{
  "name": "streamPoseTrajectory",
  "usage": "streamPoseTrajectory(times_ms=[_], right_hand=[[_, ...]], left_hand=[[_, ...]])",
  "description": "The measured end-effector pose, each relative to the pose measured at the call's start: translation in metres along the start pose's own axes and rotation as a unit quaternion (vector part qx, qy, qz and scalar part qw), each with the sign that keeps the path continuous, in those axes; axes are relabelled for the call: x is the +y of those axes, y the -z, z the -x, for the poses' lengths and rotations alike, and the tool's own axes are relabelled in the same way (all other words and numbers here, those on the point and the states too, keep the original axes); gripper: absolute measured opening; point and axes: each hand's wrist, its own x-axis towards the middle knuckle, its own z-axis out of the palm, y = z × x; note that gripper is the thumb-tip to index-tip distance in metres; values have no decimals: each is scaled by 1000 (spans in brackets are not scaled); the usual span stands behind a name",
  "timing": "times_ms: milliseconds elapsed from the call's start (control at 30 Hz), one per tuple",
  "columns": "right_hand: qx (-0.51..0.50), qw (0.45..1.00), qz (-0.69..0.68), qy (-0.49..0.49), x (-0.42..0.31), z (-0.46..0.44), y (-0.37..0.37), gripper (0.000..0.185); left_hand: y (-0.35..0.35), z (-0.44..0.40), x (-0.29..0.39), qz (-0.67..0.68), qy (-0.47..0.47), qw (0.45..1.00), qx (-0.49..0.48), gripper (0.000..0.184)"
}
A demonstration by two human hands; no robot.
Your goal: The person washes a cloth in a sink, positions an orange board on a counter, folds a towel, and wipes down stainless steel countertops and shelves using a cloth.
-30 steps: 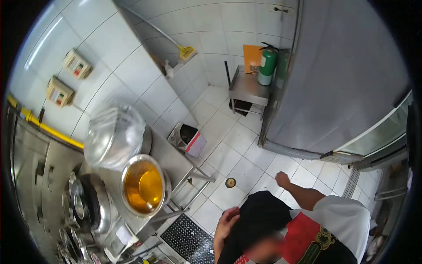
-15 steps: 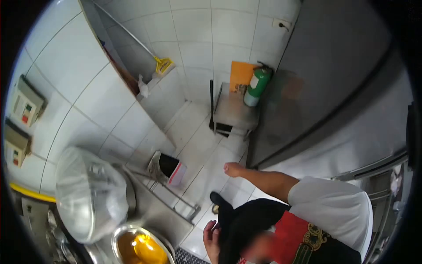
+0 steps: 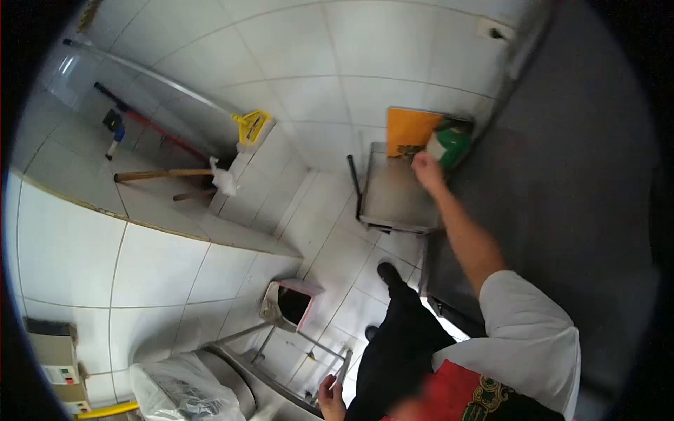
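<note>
Right hand (image 3: 427,172), upper right of centre, blurred, grip indeterminate, could topple the green-and-white cylindrical extinguisher (image 3: 455,146) if swung carelessly; left hand (image 3: 331,400), bottom centre, loosely open.

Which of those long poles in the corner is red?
The red pole, dark at its upper end, between the silver pole with the yellow head and the wooden handles; those show no red.

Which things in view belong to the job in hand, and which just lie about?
Likely the job:
green extinguisher and orange sheet, both near the right hand; contact unclear

Just about:
yellow-ended pole
bin
plastic-covered pot
</note>
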Motion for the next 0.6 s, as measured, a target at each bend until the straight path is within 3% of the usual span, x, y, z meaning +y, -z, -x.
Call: streamPoseTrajectory(times_ms=[33, 67, 100, 133, 167, 200, 233, 267, 300, 333, 367, 400, 433, 467, 533, 567, 600], right_hand=[[-9, 1000, 12, -16, -36, -22, 11, 24], [-33, 996, 77, 7, -61, -50, 18, 28], [-4, 986, 146, 76, -40, -97, 4, 33], [47, 969, 188, 153, -29, -128, -3, 36], [9, 957, 246, 153, -16, -168, -4, 36], [-12, 959, 266, 94, -4, -200, -10, 37], [-47, 929, 366, 37, -51, -187, 5, 38], [-113, 902, 407, 86, -9, -232, -2, 38], [-88, 905, 390, 141, 35, -258, -8, 38], [-238, 846, 456, 141, 40, -284, -9, 39], [-227, 855, 449, 124, 6, -258, -2, 37], [-209, 786, 503, 290, 77, -302, -8, 34], [-249, 799, 514, 190, 42, -295, -11, 30], [-159, 803, 472, 327, 122, -342, -25, 25], [-225, 786, 534, 215, 44, -320, -29, 19], [-226, 775, 548, 217, 35, -322, -26, 19], [-219, 762, 541, 281, 28, -329, -30, 18]], left_hand=[[8, -7, -23, 18, -7, 999, 25, 40], [1, 5, 12, -52, 28, 998, 30, 41], [-16, 16, 52, -111, 61, 991, 33, 43], [-30, 24, 62, -78, 61, 992, 76, 43], [-38, 25, 71, -113, 49, 988, 88, 43], [-42, 28, 80, -146, 43, 983, 99, 42], [-45, 36, 87, -177, 43, 977, 112, 42], [-47, 37, 93, -188, 122, 965, 134, 46], [-48, 42, 78, -148, 112, 972, 145, 47], [-54, 50, 72, -206, 154, 953, 160, 48], [-63, 58, 90, -173, 156, 957, 174, 48], [-68, 65, 78, -133, 171, 961, 174, 48], [-71, 70, 59, -135, 199, 956, 169, 47], [-81, 77, 60, -138, 204, 953, 176, 47], [-93, 88, 28, -133, 206, 954, 170, 39], [-98, 101, -3, -187, 165, 956, 155, 37], [-99, 115, -31, -245, 121, 954, 125, 35]])
